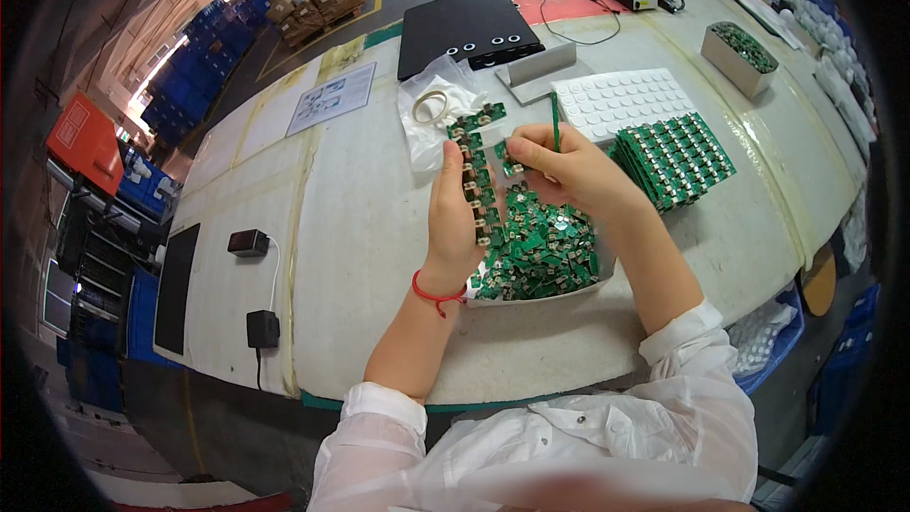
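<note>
My left hand (452,218) is closed around a panel of small green circuit boards (480,192), held upright over a box. A red cord circles that wrist. Just to the right, my right hand (575,169) pinches a small green circuit board (509,159) near the panel's edge; whether the piece is still joined to the panel I cannot tell. A thin green stick (555,118) rises from behind the right hand's fingers. Below both hands, a white box (555,297) holds a heap of loose little circuit boards (545,245).
Right of the box stands a stack of circuit board panels (675,163), beside a white sheet of round pads (621,100). Behind are a grey metal holder (540,71), a plastic bag with a tape roll (430,108) and a black case (464,27). A filled tray (739,59) sits far right.
</note>
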